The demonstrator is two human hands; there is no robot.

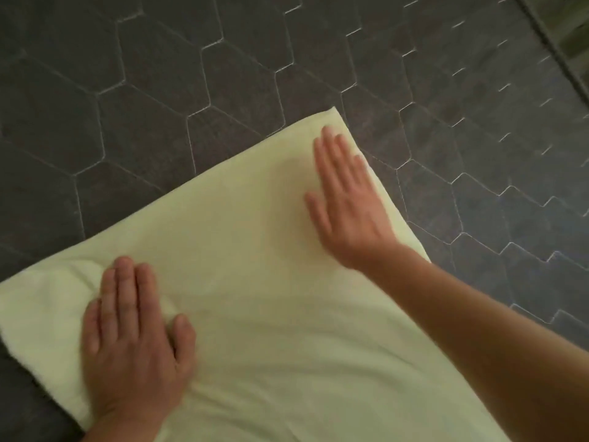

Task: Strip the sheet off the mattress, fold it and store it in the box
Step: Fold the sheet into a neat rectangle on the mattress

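A pale yellow-green sheet point(242, 250) lies folded into a thick rectangle on the bare dark grey mattress point(191, 74), which is quilted in a hexagon pattern. My left hand point(134, 339) rests flat, palm down, on the sheet's near left part, where the cloth is slightly rumpled. My right hand point(344, 202) lies flat near the sheet's far right corner, fingers together and pointing away from me. Neither hand grips the cloth. No box is in view.
The mattress edge with its piped seam point(554, 49) runs diagonally at the top right, and something green and blurred point(577, 30) lies beyond it. Bare mattress surrounds the sheet on the far and right sides.
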